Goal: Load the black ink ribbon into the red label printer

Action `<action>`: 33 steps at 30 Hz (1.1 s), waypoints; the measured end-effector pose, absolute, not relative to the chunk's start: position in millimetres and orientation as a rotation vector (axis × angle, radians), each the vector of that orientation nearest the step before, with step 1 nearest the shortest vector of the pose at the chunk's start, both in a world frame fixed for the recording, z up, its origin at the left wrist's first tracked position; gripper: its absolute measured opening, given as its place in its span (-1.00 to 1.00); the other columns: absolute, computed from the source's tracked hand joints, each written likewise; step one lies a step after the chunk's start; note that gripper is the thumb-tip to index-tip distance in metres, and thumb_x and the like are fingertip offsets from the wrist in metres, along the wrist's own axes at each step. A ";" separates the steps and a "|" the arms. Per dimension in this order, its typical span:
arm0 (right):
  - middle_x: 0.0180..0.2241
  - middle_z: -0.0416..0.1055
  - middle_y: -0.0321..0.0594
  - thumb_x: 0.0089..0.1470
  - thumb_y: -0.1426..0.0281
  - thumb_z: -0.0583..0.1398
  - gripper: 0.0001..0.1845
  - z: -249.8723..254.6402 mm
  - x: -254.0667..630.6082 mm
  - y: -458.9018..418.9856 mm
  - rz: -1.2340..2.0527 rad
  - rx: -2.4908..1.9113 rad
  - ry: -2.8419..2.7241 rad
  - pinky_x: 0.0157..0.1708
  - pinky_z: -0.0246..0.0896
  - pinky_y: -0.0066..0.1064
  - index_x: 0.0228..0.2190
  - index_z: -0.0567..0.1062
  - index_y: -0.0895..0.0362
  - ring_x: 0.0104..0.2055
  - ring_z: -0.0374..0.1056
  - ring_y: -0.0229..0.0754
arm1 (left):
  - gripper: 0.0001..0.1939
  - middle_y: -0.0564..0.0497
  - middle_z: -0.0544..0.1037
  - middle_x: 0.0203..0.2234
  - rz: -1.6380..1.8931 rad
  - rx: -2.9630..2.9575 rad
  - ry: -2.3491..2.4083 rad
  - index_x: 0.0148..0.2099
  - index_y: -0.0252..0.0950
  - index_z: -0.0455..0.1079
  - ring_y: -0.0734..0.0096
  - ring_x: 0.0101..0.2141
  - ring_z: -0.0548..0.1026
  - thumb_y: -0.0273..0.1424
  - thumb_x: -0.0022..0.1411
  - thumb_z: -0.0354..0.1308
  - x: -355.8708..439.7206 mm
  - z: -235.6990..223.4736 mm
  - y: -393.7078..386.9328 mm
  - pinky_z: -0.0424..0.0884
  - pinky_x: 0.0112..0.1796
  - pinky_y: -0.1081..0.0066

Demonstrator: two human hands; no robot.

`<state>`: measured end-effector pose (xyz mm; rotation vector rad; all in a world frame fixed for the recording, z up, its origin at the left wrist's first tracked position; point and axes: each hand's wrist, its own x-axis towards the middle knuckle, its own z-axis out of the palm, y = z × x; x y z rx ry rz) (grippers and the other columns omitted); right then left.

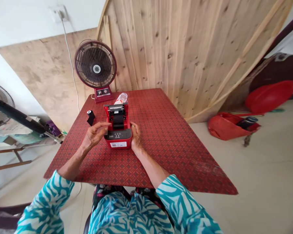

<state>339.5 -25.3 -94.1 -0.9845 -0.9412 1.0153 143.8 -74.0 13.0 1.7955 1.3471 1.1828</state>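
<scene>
On the table sits a red and black label printer point(118, 139), its lid point(116, 109) raised and tilted back. A black ribbon roll point(118, 121) shows inside the open bay. My left hand point(95, 135) is closed at the printer's left edge, index finger and thumb touching it near the bay. Along the right side, my right hand point(136, 136) is wrapped against the red casing; some of its fingers are hidden. To the left of the printer lies a second black roll point(90, 117) with a white core and a loose tail.
The table point(171, 146) has a red patterned cover. A maroon fan point(96, 68) stands at its back left, and a clear plastic bottle point(122, 97) lies behind the printer. A wooden board wall point(166, 45) rises behind. Red bag point(229, 126) on the floor at right.
</scene>
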 end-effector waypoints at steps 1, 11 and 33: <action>-0.03 0.52 -0.18 0.14 -0.03 0.09 -0.49 -93.6 339.3 -24.8 1.017 -0.982 -0.938 0.21 0.18 -0.12 -0.09 0.56 0.03 0.08 0.37 -0.08 | -0.67 -0.07 0.68 -0.15 1.082 1.923 1.338 -0.05 -0.17 0.62 0.13 -0.12 0.60 -0.13 0.26 0.22 147.1 20.7 -69.3 0.47 0.01 0.18; -0.11 0.52 -0.19 0.10 0.03 0.08 -0.56 -85.7 335.3 -22.1 1.008 -0.962 -0.923 0.19 0.22 -0.16 -0.17 0.57 0.01 0.04 0.37 -0.09 | -0.67 -0.10 0.67 -0.22 0.133 2.359 1.586 -0.17 -0.10 0.64 -0.16 -0.06 0.57 -0.41 -0.07 0.39 180.9 36.5 21.4 0.39 0.02 0.05; -0.10 0.53 -0.19 0.09 0.12 0.09 -0.61 -91.7 335.1 -17.9 1.049 -0.937 -0.959 0.20 0.21 -0.13 -0.18 0.58 0.02 0.05 0.39 -0.06 | -0.64 -0.12 0.66 -0.11 -0.194 2.671 1.548 0.04 -0.27 0.52 0.12 -0.11 0.62 -0.43 0.18 0.17 183.6 78.8 -14.5 0.49 -0.13 0.27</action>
